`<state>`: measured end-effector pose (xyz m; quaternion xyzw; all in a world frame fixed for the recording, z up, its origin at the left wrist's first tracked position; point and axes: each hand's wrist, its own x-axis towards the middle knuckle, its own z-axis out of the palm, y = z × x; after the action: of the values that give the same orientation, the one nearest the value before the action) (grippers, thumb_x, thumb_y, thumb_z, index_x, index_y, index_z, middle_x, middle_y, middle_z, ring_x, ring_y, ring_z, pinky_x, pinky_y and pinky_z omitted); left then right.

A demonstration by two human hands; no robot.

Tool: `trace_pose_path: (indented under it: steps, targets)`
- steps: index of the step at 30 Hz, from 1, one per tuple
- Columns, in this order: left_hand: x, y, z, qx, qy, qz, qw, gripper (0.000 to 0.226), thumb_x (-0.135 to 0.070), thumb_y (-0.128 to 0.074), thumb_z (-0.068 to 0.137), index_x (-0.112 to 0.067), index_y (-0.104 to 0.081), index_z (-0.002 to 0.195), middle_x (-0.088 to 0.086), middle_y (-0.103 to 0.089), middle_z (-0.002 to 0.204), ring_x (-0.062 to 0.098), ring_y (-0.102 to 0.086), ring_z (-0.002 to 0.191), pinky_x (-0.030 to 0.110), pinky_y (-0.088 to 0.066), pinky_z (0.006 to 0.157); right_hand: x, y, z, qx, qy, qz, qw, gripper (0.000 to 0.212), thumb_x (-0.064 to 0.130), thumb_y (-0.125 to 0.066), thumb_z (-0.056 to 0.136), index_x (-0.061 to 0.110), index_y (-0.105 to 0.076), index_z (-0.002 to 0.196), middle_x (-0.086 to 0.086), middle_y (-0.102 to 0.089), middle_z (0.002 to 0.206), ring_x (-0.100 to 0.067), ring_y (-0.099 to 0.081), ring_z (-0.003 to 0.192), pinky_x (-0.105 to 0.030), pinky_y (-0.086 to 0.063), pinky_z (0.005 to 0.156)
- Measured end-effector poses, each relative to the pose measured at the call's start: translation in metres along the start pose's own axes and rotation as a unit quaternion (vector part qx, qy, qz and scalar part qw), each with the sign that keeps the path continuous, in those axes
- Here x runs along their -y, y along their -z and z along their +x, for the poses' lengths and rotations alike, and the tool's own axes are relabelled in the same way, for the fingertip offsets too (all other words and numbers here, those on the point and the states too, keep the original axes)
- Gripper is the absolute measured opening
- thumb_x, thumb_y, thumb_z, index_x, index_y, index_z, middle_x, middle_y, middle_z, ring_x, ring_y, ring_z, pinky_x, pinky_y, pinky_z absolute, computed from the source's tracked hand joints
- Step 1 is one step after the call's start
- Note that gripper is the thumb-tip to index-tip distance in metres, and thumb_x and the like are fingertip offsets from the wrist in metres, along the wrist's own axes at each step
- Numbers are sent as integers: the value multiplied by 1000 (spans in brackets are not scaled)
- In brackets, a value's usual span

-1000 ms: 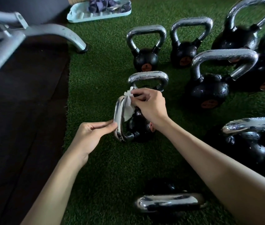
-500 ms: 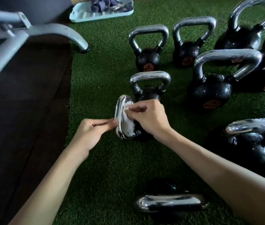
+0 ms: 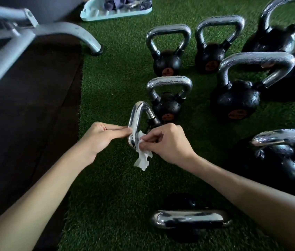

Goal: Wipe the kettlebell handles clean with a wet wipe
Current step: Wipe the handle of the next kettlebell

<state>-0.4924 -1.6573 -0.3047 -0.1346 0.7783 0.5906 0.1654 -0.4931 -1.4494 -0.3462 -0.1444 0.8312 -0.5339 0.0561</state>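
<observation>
Kettlebell handle (image 3: 138,122) under cleaning: a chrome loop belonging to a small kettlebell tipped over on the turf (image 3: 117,187), its black body mostly hidden behind the right hand. The wipe (image 3: 142,156), white and crumpled, is pressed against the lower near part of the loop, with a loose tail hanging below. The right hand (image 3: 168,144) is closed on the wipe, pinching it between thumb and fingers against the metal. The left hand (image 3: 100,137) is closed in a loose fist with its fingertips touching the outer side of the handle, apparently steadying it; it does not wrap the loop. Step in hand, as judged: wiping one handle, partway through a set. The next move probably calls for drawing the wipe along the rest of the loop toward its far bend while the left hand keeps the bell from rolling, then passing to a neighbour. Just behind stands an upright bell (image 3: 168,98), its handle beaded with droplets; more bells (image 3: 237,93) stand beyond and to the right, and another handle (image 3: 188,219) lies nearest the camera. Container: a pale tray (image 3: 96,15) at the far edge of the turf holds dark bunched cloth, not identifiable. A grey machine leg (image 3: 74,31) rests at upper left.
</observation>
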Motion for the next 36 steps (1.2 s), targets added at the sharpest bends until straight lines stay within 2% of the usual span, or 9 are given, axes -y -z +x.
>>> trace_pose_path:
  steps: [8, 10, 12, 13, 20, 26, 30, 34, 36]
  targets:
    - [-4, 3, 7, 9, 12, 39, 999, 30, -37, -81, 75, -19, -82, 99, -8, -79, 99, 14, -60, 116, 43, -25, 123, -10, 5, 2, 13, 3, -53, 999, 11, 17, -90, 74, 17, -83, 83, 13, -75, 74, 9, -65, 65, -8, -47, 61]
    - [-5, 5, 6, 7, 21, 47, 999, 26, -36, -80, 78, -22, -83, 100, -10, -79, 96, 6, -30, 113, 51, -23, 121, -15, 7, 1, 14, 5, -77, 997, 10, 16, -89, 75, 17, -83, 84, 12, -76, 77, 6, -67, 71, -10, -48, 66]
    - [-5, 5, 7, 20, 12, 58, 998, 25, -40, -80, 75, -26, -83, 96, -11, -79, 98, 13, -65, 108, 48, -24, 123, -14, 7, 0, 6, 25, -75, 997, 11, 16, -88, 75, 17, -83, 85, 11, -77, 79, 8, -66, 70, -9, -47, 65]
    - [-5, 5, 7, 25, 6, 66, 997, 26, -42, -80, 73, -27, -83, 94, -11, -79, 100, -2, -57, 109, 44, -25, 122, -12, 7, -1, 1, 33, -69, 997, 12, 16, -88, 75, 16, -83, 86, 10, -77, 79, 9, -64, 68, -8, -45, 63]
    - [-9, -9, 4, -32, -9, 95, 995, 31, -42, -85, 72, -23, -83, 97, -11, -78, 99, 6, -60, 112, 40, -37, 110, -28, 26, -5, 3, 48, -149, 988, 16, 21, -87, 78, 22, -82, 93, 13, -74, 84, 4, -64, 72, -14, -47, 65]
    - [-21, -57, 1, -118, -57, 189, 973, 29, -53, -77, 81, -34, -78, 103, -17, -74, 101, -1, -63, 89, 19, -45, 75, -26, 69, -10, -234, -84, 75, 966, 14, 21, -83, 84, 26, -81, 97, 11, -78, 83, 1, -71, 75, -18, -53, 69]
    - [-35, -76, -1, -101, -88, 272, 953, 34, -63, -73, 80, -40, -77, 105, -27, -67, 71, -5, -63, 63, 14, -45, 53, -12, 75, -14, -265, -122, 208, 934, 13, 12, -76, 90, 17, -79, 102, 10, -72, 73, 0, -54, 55, -16, -42, 54]
    - [-36, -76, -5, -93, -164, 274, 943, 50, -68, -74, 74, -43, -73, 117, -24, -74, 105, -1, -67, 75, 17, -55, 64, 3, 79, -7, -230, -260, 456, 819, 22, 4, -76, 87, 4, -74, 109, -2, -68, 76, -5, -40, 46, -18, -39, 45]
    - [-36, -73, -8, -84, -221, 204, 950, 53, -60, -77, 72, -42, -71, 121, -24, -72, 112, -1, -53, 55, 11, -41, 52, 9, 79, -7, -182, -268, 448, 833, 29, 7, -78, 86, 1, -73, 114, -5, -69, 85, -5, -40, 46, -18, -39, 45]
